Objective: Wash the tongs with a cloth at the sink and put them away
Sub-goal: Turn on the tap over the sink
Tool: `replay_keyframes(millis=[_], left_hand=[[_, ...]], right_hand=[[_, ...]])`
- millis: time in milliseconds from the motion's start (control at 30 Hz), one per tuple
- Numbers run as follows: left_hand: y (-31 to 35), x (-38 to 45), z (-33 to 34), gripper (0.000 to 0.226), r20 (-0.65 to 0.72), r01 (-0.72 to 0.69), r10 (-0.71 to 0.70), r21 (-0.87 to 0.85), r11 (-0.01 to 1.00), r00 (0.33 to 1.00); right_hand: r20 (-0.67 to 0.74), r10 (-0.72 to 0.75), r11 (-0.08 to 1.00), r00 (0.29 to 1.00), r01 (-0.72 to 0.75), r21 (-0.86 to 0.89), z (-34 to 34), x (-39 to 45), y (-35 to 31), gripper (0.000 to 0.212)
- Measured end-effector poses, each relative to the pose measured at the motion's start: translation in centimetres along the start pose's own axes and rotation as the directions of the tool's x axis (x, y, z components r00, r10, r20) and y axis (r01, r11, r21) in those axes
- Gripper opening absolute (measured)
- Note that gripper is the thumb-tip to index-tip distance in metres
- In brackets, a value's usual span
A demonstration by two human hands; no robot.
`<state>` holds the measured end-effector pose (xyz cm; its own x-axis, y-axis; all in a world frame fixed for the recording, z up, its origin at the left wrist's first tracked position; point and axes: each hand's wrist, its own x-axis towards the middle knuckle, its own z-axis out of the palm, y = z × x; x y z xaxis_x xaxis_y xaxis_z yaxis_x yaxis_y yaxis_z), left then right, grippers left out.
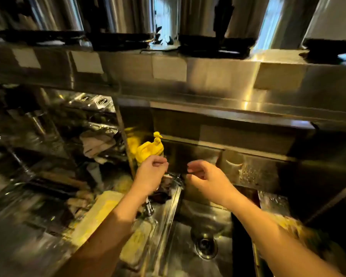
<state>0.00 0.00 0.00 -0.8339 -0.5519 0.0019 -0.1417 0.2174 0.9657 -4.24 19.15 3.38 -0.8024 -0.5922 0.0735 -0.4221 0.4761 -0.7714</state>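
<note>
Two bare hands above the sink (188, 246), left hand (151, 176) and right hand (210, 181) loosely curled, grasping nothing visible.

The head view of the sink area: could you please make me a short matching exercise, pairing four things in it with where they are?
Things:
1. soap bottle
2. drain
3. left hand
4. right hand

Places:
A. in the bottom of the sink basin
B. raised over the back of the basin, fingers curled
C. behind the left hand, at the back wall
D. above the faucet, left of the basin

Pairs: 1-C, 2-A, 3-D, 4-B
</note>
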Motion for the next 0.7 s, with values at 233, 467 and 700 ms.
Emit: replay_keyframes(millis=[233, 467, 700], left_hand=[[-9.8, 1.8, -2.4, 0.037, -0.143, 0.205, -0.191, 0.096, 0.974, 0.971], [-16.9, 3.1, -2.4, 0.108, -0.085, 0.349, -0.34, 0.314, 0.883, 0.937], [-20.6, 3.9, -1.1, 0.108, -0.036, 0.48, -0.481, 0.178, 0.859, 0.876]], right_hand=[[0.036, 0.064, 0.993, 0.997, -0.06, -0.103, 8.0, 4.7, 0.8, 0.045], [-0.057, 0.019, 0.996, 0.998, -0.024, -0.085, 11.3, 6.8, 1.1, 0.032], [-0.025, 0.034, 0.999, 0.999, -0.035, -0.019, 10.9, 6.8, 1.2, 0.03]])
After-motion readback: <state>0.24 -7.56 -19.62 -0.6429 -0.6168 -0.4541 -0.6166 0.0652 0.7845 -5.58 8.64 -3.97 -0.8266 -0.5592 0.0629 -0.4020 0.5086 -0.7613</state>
